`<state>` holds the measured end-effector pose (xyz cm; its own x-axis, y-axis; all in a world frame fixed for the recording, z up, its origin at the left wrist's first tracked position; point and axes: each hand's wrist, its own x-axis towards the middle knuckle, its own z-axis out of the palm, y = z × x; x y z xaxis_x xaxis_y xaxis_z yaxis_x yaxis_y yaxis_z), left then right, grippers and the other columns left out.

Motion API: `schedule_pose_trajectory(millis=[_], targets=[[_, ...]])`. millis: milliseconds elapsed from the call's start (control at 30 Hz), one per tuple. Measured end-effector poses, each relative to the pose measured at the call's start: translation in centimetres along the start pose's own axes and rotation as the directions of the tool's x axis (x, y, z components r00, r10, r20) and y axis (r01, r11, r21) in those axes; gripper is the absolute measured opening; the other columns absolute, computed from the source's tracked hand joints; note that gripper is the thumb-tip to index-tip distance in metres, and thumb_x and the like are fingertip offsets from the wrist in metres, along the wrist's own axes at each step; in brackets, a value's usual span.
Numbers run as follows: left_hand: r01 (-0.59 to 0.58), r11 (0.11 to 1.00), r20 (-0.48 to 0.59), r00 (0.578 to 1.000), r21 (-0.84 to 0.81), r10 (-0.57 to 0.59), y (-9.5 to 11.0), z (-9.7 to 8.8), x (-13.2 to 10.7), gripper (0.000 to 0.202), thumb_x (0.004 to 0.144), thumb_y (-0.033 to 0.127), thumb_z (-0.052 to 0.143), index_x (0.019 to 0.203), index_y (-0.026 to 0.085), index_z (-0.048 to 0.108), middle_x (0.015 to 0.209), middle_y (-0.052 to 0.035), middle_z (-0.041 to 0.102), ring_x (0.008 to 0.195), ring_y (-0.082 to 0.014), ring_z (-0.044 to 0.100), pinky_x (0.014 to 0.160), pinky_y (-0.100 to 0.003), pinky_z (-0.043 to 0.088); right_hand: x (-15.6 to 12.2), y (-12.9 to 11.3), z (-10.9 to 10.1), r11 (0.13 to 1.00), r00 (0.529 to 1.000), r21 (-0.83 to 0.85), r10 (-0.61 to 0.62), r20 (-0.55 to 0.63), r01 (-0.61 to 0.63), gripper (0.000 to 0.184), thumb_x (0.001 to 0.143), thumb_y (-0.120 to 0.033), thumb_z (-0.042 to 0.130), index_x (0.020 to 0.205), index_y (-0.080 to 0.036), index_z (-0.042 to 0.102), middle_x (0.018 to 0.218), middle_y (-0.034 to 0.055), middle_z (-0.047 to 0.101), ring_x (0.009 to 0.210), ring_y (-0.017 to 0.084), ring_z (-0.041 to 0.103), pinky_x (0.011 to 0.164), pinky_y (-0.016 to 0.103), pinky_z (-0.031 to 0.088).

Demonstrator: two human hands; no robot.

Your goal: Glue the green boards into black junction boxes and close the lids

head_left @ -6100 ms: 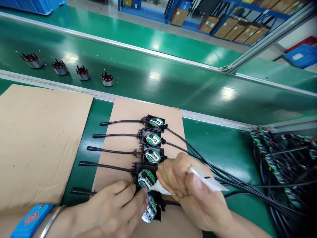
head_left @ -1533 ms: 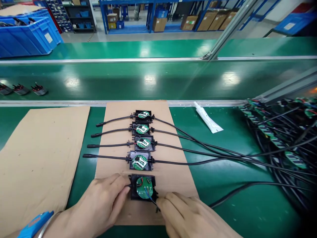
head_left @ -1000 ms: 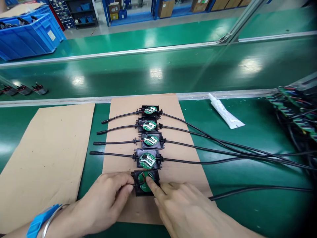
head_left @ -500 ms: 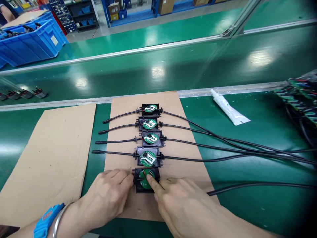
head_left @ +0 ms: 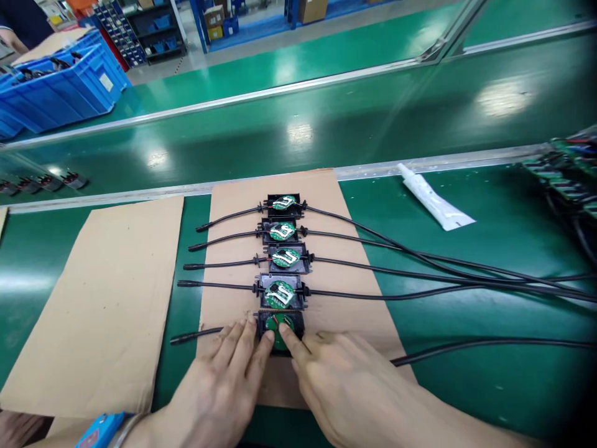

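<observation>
A black plastic case (head_left: 298,322) with a round green circuit board (head_left: 272,322) inside lies nearest me on the cardboard, partly covered by my hands. My left hand (head_left: 228,373) lies with fingers stretched over a short black cable (head_left: 186,337) at the case's left side, its thumb touching the board's edge. My right hand (head_left: 342,367) grips the case's right side, with the index fingertip pressed on the board; its other fingers are curled and partly hidden. Behind stand several similar cases, such as the nearest filled case (head_left: 299,287), whose boards carry white paste.
Long black cables (head_left: 443,280) run right across the green bench. A white tube (head_left: 436,198) lies back right, near a pile of circuit boards (head_left: 566,180). A bare cardboard sheet (head_left: 102,298) lies left. Beyond are a blue crate (head_left: 69,87) and a person (head_left: 28,25).
My left hand has let go of the cable end at the case and flattened out, its thumb moving onto the board. The short left cable now shows. My right index finger stays on the board.
</observation>
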<state>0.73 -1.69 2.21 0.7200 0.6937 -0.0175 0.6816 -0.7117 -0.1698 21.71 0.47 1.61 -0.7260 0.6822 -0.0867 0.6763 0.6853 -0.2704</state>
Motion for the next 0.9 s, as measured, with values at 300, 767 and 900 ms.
schedule_pose_trajectory(millis=[300,767,900], targets=[[0.067,0.959,0.022,0.998,-0.275,-0.063,-0.7,-0.3,0.5,0.048,0.081,0.014,0.043,0.128,0.013,0.054,0.121,-0.0155,0.063,0.102,-0.0297,0.064,0.082,-0.043,0.056,-0.2,1.0,-2.3,0.965,0.987,0.237,0.083,0.141,-0.115,0.052,0.085,-0.023,0.048,0.136,-0.016,0.046,0.087,0.0085,0.070,0.073,0.024,0.066,0.058,0.030,0.043],[-0.236,0.847,-0.189,0.968,-0.477,0.163,-1.8,2.5,1.8,0.028,0.094,0.009,0.036,0.110,0.013,0.058,0.124,-0.0084,0.062,0.109,-0.0182,0.057,0.100,-0.035,0.039,-0.9,1.5,-0.8,0.958,0.995,0.283,0.071,-0.063,-0.051,0.019,0.085,-0.005,0.036,0.078,-0.019,0.047,0.077,0.0028,0.054,0.063,0.015,0.048,0.056,0.027,0.034],[-0.214,0.850,-0.145,0.976,-0.480,0.164,-1.8,2.2,1.9,0.030,0.088,0.006,0.040,0.112,0.012,0.056,0.121,-0.0104,0.062,0.105,-0.0199,0.058,0.094,-0.035,0.039,-1.1,2.6,0.4,0.967,0.987,0.250,0.085,-0.139,-0.048,0.020,0.088,-0.006,0.035,0.076,-0.019,0.046,0.075,0.0024,0.051,0.062,0.014,0.047,0.055,0.026,0.033]])
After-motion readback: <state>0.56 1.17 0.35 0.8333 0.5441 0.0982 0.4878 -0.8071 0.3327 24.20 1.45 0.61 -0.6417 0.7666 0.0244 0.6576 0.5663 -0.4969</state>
